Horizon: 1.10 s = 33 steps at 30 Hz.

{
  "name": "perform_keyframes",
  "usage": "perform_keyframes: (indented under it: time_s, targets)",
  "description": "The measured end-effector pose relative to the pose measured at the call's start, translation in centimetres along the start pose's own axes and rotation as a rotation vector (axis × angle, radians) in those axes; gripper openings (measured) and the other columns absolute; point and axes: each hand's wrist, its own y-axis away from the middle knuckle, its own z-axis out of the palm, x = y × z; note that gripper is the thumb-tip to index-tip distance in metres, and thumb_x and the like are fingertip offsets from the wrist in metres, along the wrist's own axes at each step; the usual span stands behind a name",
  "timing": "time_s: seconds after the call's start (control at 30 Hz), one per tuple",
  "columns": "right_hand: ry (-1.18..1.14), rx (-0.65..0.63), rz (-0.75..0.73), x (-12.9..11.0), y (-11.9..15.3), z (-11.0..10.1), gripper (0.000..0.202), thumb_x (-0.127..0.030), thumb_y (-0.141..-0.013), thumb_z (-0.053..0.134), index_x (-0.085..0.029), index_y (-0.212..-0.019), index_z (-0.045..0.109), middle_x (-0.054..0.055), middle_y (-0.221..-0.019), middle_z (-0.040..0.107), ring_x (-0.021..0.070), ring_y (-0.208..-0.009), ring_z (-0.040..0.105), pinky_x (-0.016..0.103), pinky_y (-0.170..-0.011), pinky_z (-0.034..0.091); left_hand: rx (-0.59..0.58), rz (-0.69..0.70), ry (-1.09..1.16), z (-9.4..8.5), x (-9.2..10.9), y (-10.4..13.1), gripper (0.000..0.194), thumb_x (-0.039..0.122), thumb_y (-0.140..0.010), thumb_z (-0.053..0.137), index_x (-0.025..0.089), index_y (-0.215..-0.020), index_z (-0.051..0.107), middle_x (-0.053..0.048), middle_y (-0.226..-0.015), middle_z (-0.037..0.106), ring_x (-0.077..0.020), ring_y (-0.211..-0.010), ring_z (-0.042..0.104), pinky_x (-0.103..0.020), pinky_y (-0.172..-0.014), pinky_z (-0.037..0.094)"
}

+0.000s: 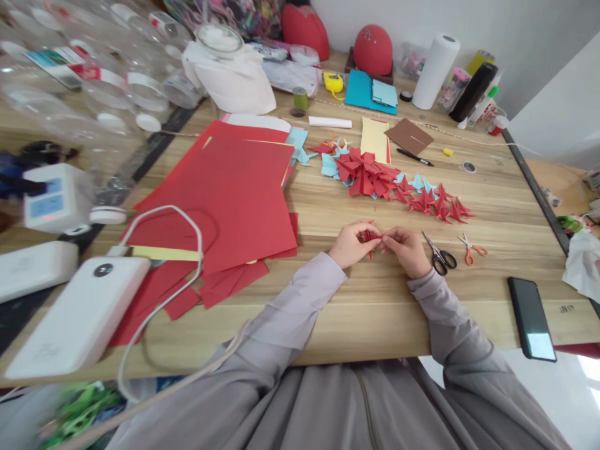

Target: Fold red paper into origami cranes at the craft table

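Observation:
A small red folded paper piece (369,237) is held between my two hands, its pointed ends showing above and below the fingers. My left hand (350,244) pinches it from the left, thumb and fingers closed around it. From the right, my right hand (404,249) grips its edge with thumb and forefinger. Just beyond the hands lies a pile of red folded paper cranes (368,174), with several light blue ones (416,182) among them. Black-handled scissors (440,257) lie right beside my right hand, and smaller orange-handled scissors (470,250) farther right.
Large red paper sheets (244,200) cover the left of the table. A white power bank (79,315) with a looping cable (200,244) lies front left, near clear plastic bottles (103,87). A phone (531,319) rests at the front right edge. A black pen (415,157) lies behind the cranes.

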Motion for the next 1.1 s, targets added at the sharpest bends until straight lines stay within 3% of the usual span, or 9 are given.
perform_keyframes:
  time_s: [0.3,0.9,1.1]
  targets:
    - [-0.055,0.013,-0.011,-0.08,0.15,0.0,0.023,-0.036,-0.064,0.074,-0.017,-0.064,0.062,-0.001,-0.053,0.063,0.0112,-0.048,0.055,0.025,-0.051,0.044,-0.034,-0.086,0.048,0.09,0.17,0.19,0.01,0.02,-0.066,0.068,0.013,-0.073,0.063,-0.002,-0.071,0.062,-0.0103,-0.06,0.056,-0.023,-0.057,0.046]
    - [-0.033,-0.016,0.019,-0.37,0.11,0.0,0.036,-0.05,-0.061,0.074,-0.017,-0.07,0.063,0.001,-0.059,0.066,0.0124,-0.052,0.06,0.027,-0.056,0.049,-0.001,-0.098,0.099,-0.09,0.12,-0.02,0.015,0.025,-0.064,0.07,0.013,-0.071,0.062,-0.002,-0.072,0.063,-0.0084,-0.057,0.053,-0.021,-0.055,0.045]
    - [-0.059,0.008,0.038,-0.48,0.15,-0.15,0.033,-0.047,-0.06,0.076,-0.017,-0.068,0.062,0.001,-0.058,0.066,0.0124,-0.052,0.06,0.026,-0.055,0.049,0.006,-0.113,0.089,-0.08,0.21,0.03,0.014,0.023,-0.064,0.069,0.013,-0.072,0.063,-0.002,-0.073,0.063,-0.0086,-0.057,0.054,-0.022,-0.056,0.046]
